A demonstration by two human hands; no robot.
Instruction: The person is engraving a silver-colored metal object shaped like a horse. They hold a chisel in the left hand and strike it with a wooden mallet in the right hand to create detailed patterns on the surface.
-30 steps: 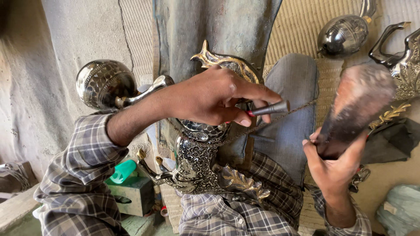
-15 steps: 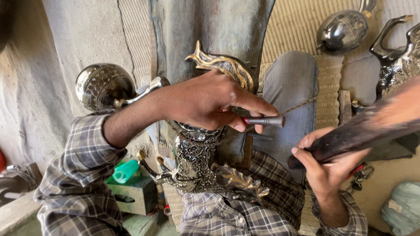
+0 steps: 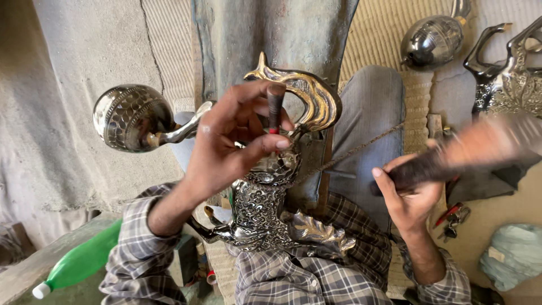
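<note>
The mallet (image 3: 474, 149) in the right hand (image 3: 409, 195) is motion-blurred, its head hard to make out; fingers closed round its dark handle. The left hand (image 3: 231, 144) pinches a small punch (image 3: 275, 107) upright over the ornate silver vessel (image 3: 265, 209) resting in the lap. A green bottle (image 3: 84, 260) lies lower left, partly cut off.

Rough grey wall (image 3: 73, 68) at left, woven straw mat (image 3: 378, 39) covering the floor
</note>
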